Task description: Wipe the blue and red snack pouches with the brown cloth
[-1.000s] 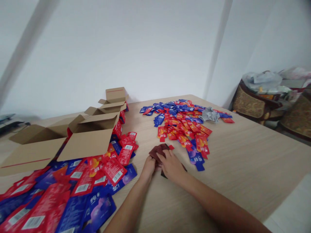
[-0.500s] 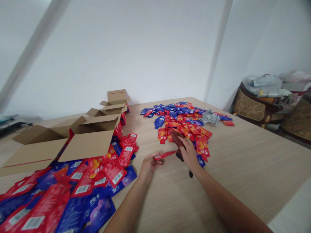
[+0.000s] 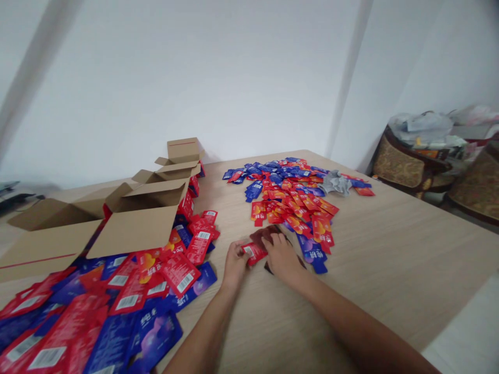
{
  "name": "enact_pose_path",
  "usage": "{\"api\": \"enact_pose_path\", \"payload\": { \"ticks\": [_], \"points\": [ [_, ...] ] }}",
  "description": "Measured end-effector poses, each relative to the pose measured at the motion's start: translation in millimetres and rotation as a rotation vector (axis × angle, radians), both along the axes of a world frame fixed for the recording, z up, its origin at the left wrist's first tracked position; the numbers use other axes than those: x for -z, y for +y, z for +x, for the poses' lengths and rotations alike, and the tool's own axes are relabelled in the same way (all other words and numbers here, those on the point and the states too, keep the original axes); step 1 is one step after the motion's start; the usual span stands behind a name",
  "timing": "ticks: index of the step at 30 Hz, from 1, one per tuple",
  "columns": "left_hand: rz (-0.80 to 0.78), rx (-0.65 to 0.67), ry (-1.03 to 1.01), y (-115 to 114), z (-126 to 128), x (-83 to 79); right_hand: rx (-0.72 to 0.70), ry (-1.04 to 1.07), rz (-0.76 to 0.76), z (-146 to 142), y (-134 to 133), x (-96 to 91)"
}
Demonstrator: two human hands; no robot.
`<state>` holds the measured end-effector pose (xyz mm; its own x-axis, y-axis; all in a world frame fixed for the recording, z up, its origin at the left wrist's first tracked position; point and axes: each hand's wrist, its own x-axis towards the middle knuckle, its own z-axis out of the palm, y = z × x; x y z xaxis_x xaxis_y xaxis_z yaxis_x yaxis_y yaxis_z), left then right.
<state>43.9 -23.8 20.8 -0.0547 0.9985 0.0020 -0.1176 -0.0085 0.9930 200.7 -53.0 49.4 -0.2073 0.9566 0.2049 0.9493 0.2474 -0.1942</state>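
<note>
My left hand (image 3: 234, 261) pinches a small red packet (image 3: 254, 253) at its left end, just above the wooden table (image 3: 390, 259). My right hand (image 3: 284, 255) lies right beside it, fingers curled over a dark maroon pouch (image 3: 263, 235) that rests on the table, and it touches the red packet's right end. Just beyond both hands spreads a pile of red and blue packets (image 3: 294, 196).
Open cardboard boxes (image 3: 128, 215) stand at the left, with a second heap of red and blue packets (image 3: 97, 306) spilling toward me. A crumpled grey wrapper (image 3: 336, 183) lies in the far pile. Upholstered chairs with bags (image 3: 421, 156) stand off the table's right.
My right hand came back from the far pile to the maroon pouch. The left hand still holds the red packet, which is now against the pouch.
</note>
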Motion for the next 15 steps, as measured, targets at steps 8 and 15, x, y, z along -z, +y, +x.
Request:
{"api": "enact_pose_path", "payload": {
  "ticks": [8, 15],
  "points": [
    [0.044, 0.051, 0.064, 4.3, -3.8, -2.7, -0.095, 0.097, 0.097, -5.3, -12.5, -13.5],
    [0.078, 0.088, 0.158, -0.7, -6.3, 3.0, -0.008, -0.020, -0.028, 9.9, 8.0, -13.7]
  ]
}}
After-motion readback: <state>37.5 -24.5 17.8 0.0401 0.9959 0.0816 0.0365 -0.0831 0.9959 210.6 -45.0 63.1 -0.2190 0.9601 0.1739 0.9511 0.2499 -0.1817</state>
